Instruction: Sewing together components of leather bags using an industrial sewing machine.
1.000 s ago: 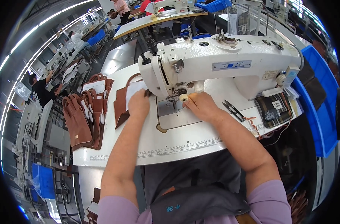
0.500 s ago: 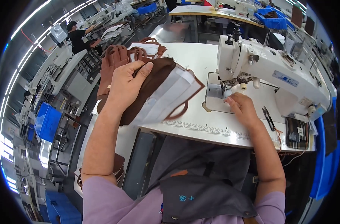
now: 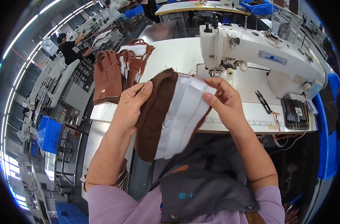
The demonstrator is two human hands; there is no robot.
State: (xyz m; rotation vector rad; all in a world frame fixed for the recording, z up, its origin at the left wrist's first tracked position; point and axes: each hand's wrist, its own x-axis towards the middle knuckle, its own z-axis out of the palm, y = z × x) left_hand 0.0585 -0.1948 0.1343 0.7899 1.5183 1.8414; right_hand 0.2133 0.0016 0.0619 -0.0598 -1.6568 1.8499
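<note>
Between my hands is a brown bag piece (image 3: 157, 108) with a white-and-grey lining panel and a round snap on it. My left hand (image 3: 134, 106) grips its brown left edge, thumb on top. With thumb and fingers my right hand (image 3: 224, 100) pinches the upper right corner of the white panel. The piece is held tilted above the table's front edge, in front of a white sewing machine (image 3: 267, 50). Its needle area is partly hidden behind the piece and my right hand.
Several brown handled bags (image 3: 108, 80) lie stacked at the table's left. Black thread snips (image 3: 263, 101) and a dark pouch (image 3: 295, 114) lie on the right. A blue bin (image 3: 49, 134) stands at the left. A person in black (image 3: 70, 48) sits farther back.
My right hand has left the needle area and taken hold of the bag piece's right corner. The piece has come down and nearer to me, turned more upright, with my left hand still holding it.
</note>
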